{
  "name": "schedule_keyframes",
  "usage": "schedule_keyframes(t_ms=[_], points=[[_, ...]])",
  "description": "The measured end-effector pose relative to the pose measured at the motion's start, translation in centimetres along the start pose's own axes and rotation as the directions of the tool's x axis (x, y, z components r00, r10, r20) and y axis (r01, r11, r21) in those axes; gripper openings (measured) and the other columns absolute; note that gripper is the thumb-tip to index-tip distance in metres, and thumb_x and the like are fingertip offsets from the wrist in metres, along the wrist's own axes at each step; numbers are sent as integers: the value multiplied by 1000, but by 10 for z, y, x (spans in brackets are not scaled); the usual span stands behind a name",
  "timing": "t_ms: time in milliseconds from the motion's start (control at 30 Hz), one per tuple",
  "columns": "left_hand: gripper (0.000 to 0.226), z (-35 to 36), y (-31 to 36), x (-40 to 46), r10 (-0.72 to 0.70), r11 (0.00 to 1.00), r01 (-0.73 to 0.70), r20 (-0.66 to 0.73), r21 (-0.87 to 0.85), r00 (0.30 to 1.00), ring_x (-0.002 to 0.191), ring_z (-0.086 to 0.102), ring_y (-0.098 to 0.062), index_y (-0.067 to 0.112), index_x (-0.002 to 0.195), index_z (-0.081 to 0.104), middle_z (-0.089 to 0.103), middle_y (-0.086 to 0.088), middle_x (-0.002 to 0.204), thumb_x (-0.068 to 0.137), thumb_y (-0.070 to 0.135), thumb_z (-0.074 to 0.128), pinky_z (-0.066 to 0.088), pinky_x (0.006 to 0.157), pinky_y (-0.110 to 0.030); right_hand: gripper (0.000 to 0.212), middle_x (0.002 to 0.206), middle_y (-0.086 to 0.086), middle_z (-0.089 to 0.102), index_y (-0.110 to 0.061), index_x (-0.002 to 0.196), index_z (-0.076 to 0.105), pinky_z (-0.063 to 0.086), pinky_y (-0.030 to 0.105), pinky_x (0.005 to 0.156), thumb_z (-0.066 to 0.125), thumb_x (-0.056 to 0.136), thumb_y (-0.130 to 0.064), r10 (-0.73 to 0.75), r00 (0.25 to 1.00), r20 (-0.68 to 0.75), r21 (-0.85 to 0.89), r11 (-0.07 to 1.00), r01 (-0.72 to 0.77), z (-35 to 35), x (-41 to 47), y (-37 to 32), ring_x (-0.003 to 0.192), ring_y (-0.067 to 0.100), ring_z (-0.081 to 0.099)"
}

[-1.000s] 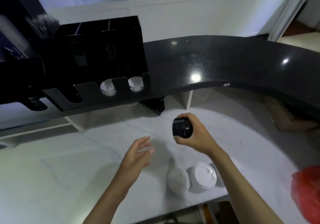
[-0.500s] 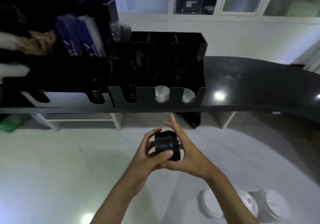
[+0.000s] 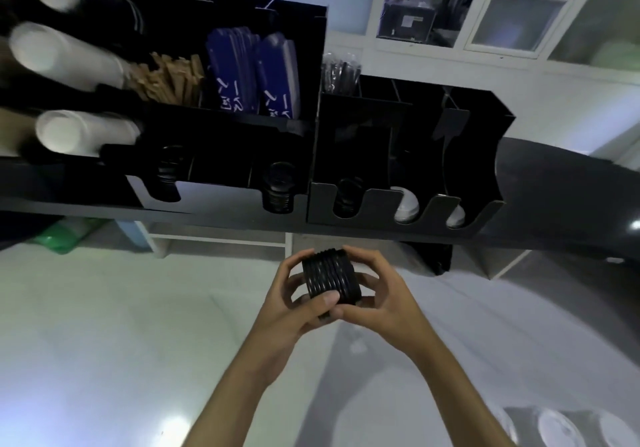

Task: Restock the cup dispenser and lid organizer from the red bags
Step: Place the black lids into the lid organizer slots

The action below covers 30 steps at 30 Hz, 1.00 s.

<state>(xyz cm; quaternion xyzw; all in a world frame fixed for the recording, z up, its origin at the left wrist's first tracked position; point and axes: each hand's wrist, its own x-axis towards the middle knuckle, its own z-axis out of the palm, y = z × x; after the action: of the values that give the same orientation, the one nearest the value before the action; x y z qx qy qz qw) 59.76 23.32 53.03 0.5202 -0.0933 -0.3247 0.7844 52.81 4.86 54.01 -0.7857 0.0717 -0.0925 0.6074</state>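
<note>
A stack of black lids [image 3: 330, 278] lies on its side between both hands, just below the counter edge. My left hand [image 3: 294, 299] cups its left end, thumb across the front. My right hand [image 3: 375, 294] wraps the right end. Above stands the black lid organizer [image 3: 408, 156]; its front slots show black lids [image 3: 346, 197] and white lids [image 3: 405, 206]. Further left, a second black organizer [image 3: 221, 128] holds more black lids [image 3: 278, 190]. White cup stacks [image 3: 79, 131] stick out of the cup dispenser at the far left.
Blue packets [image 3: 254, 76] and wooden stirrers [image 3: 169, 79] fill the upper compartments. White lid stacks [image 3: 561, 429] lie on the white worktop at the bottom right. The dark curved counter [image 3: 561, 201] runs off to the right. A green bag [image 3: 67, 235] sits under the counter.
My left hand joined my right on the black lid stack and both lifted it toward the organizer. The view swung left and up, so the dispenser came into sight and the red bag left it.
</note>
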Motion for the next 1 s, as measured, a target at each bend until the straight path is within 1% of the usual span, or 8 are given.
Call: schedule_keyframes(t_ms=[100,200,300,567,633,733,900,1000], points=[[75,-22,4,-1,-6,999,6,6,-51,1000,119,70,-36,32,139,59,67,-9,133,73,21,92,61,92,-49,78,137,-11,63,-36,139,59,63,41,87,96,74,-14,39,999,-31,24,999,-38,19,8,-3,124,22,67],[80,-41,9,-1,8,998,-9,-10,-66,1000,121,70,-35,31,140,58,65,-12,136,68,27,92,61,93,-50,77,137,-6,66,-26,138,56,60,45,96,96,73,-15,54,996,-69,38,998,-51,37,14,-3,124,24,67],[78,-54,11,-3,10,995,-13,-28,-96,1000,121,69,-35,29,140,58,64,-13,137,69,27,91,61,93,-51,72,132,-1,69,-18,133,55,57,40,97,95,73,-12,40,996,-85,45,998,-36,52,16,-2,123,26,67],[57,-65,27,3,6,989,-17,-75,-149,997,115,71,-37,33,131,65,63,-15,134,78,20,83,62,89,-49,72,127,2,70,-18,130,51,54,45,104,96,74,-23,-118,977,-178,23,992,124,42,44,-31,120,25,67],[58,-64,31,4,9,989,-20,-77,-149,997,115,70,-41,33,131,65,63,-17,135,78,19,84,62,88,-49,73,128,0,68,-19,129,52,52,44,108,97,72,-29,-213,954,-211,-71,977,202,27,59,-42,122,22,66],[62,-60,37,5,21,991,-33,-95,-132,995,110,73,-39,34,131,65,61,-17,136,78,18,91,62,91,-52,75,136,-10,62,-21,129,51,48,34,112,94,71,-40,-343,917,-202,-349,900,260,-2,89,-56,129,9,60],[63,-53,40,15,25,991,-43,-147,-126,989,110,73,-40,36,131,65,59,-16,138,74,20,86,62,92,-54,71,146,-11,54,-35,129,47,47,44,114,93,75,-41,-281,941,-189,-570,812,128,-44,138,-54,137,14,51],[67,-46,42,20,21,991,-39,-141,-125,990,109,73,-38,35,132,65,60,-15,136,71,21,88,61,93,-55,71,149,-7,53,-30,132,49,42,50,116,92,77,-39,-240,960,-146,-701,710,70,-57,156,-42,138,20,49]])
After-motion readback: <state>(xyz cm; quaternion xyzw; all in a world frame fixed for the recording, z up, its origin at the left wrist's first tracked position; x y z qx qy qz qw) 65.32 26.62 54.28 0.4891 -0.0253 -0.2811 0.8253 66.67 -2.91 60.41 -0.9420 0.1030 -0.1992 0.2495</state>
